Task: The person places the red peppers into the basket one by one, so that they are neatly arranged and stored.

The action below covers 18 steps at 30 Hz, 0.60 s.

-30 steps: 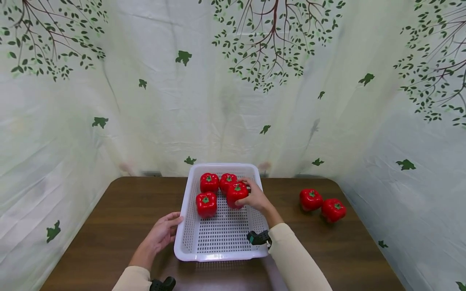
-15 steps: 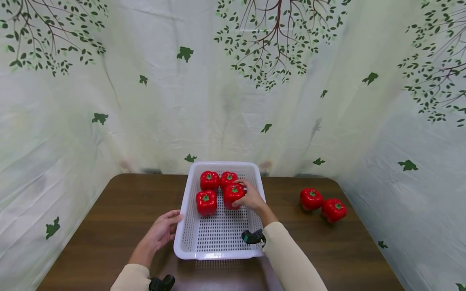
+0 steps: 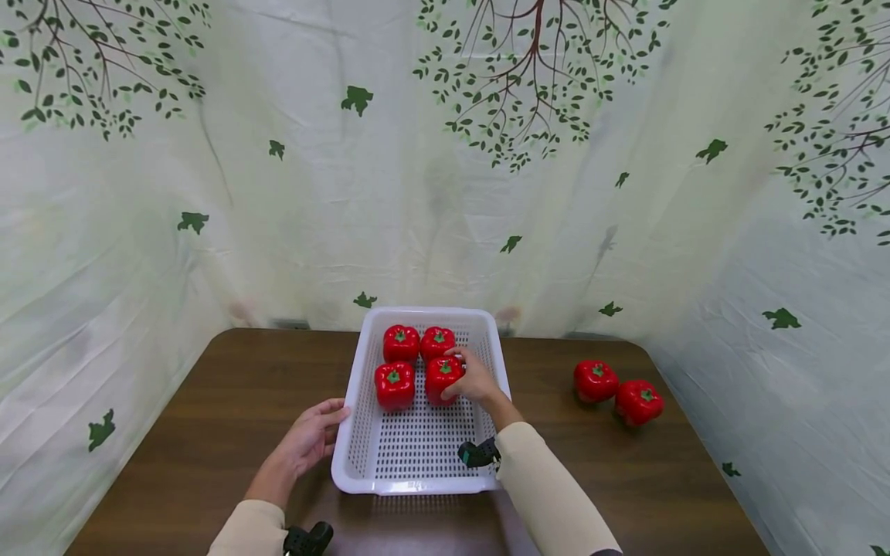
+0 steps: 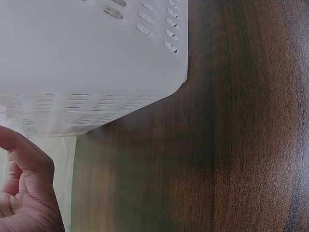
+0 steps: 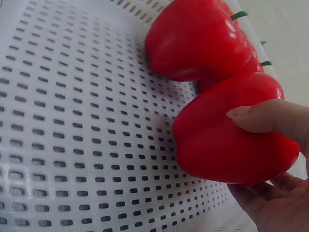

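My right hand (image 3: 478, 380) grips a red bell pepper (image 5: 231, 133) with a green stem, the thumb on one side and fingers on the other. This pepper is inside the white perforated plastic basket (image 3: 403, 488), low over its slotted floor. Close beside it in the basket are three more red bell peppers: front left (image 3: 394, 386), back left (image 3: 401, 344) and back right (image 3: 437, 342). At the basket's left rim, my left hand (image 3: 310, 439) holds the edge with thumb and fingers; the left wrist view cuts off the fingertips at the frame's edge.
Two more red bell peppers, one (image 3: 595, 381) behind the other (image 3: 638, 402), stand on the brown wooden table (image 3: 208, 432) right of the basket. A pale curtain (image 3: 445, 193) printed with leaves hangs behind and along both sides of the table.
My right hand has moved the gripped bell pepper slightly left and toward me, in line with the front left one. The left hand stays at the basket's rim.
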Tool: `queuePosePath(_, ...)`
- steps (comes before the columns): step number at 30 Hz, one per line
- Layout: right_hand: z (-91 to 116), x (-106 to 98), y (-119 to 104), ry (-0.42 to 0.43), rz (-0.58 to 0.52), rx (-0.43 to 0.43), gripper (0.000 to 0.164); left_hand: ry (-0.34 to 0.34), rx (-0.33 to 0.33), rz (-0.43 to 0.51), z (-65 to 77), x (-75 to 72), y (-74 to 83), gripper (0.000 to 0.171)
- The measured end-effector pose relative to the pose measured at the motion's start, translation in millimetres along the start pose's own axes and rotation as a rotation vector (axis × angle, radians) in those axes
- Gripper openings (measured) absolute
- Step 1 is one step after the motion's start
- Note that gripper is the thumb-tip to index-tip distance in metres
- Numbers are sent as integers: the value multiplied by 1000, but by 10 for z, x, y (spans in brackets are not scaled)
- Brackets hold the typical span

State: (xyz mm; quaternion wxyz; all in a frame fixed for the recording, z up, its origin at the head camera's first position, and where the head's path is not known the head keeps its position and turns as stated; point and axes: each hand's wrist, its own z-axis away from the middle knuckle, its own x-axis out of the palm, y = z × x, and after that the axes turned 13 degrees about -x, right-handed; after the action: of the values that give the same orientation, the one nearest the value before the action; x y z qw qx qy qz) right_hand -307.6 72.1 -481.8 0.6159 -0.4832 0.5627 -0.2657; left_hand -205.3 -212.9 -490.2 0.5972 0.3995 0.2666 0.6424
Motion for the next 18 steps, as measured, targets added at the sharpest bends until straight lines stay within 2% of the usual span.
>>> queuePosePath(18,-19,35,33,-23,20,24,77,7,1,-10,12,-6,3,28)
